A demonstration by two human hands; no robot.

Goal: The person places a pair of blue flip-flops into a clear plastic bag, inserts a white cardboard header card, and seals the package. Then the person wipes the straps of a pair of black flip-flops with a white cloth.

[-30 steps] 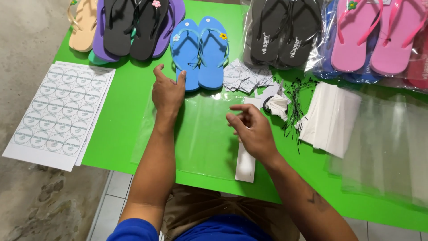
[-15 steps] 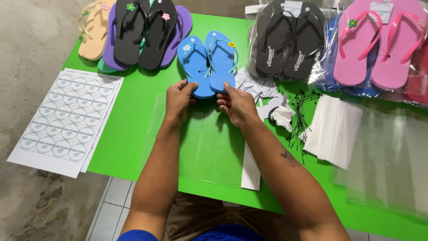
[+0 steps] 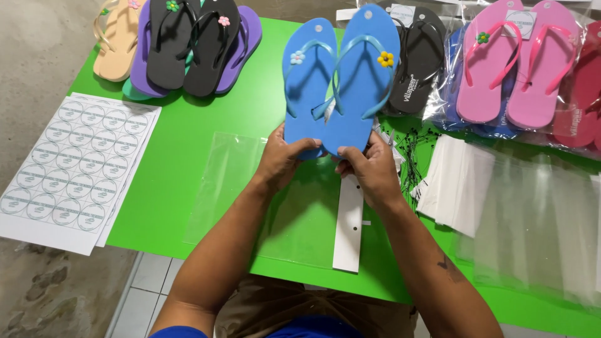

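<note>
Green bench (image 3: 206,144) carries stock on every side of the work. At the far left lies a loose pile of flip-flops: a beige one (image 3: 116,44), a purple pair (image 3: 247,37) underneath, and a black pair (image 3: 188,47) on top with small flower charms on the straps. A sheet of round stickers (image 3: 75,169) lies flat at the left edge, overhanging the bench a little. A clear plastic bag (image 3: 231,181) lies flat in front of the person, partly under the forearms, and a white card strip (image 3: 349,225) with punched holes lies on it, just right of centre. To the right sit a stack of white cards (image 3: 457,188) and more clear bags (image 3: 538,225). Along the far edge are bagged pairs: black flip-flops (image 3: 416,62), pink flip-flops (image 3: 513,69) and a red pair (image 3: 585,87) at the frame edge. Thin black ties (image 3: 410,150) are scattered near the cards.

Blue flip-flops (image 3: 338,81), one pair, are held up above the bench centre, soles together side by side, toes pointing away, hiding part of the black bagged pair. Each strap bears a flower charm, one pale, one yellow.

Left hand (image 3: 285,156) is clenched on the heel of the left sandal, thumb on top. Right hand (image 3: 369,169) grips the heel of the right sandal likewise. Both forearms reach forward from the lower edge, converging at the heels; wrists are near level.
</note>
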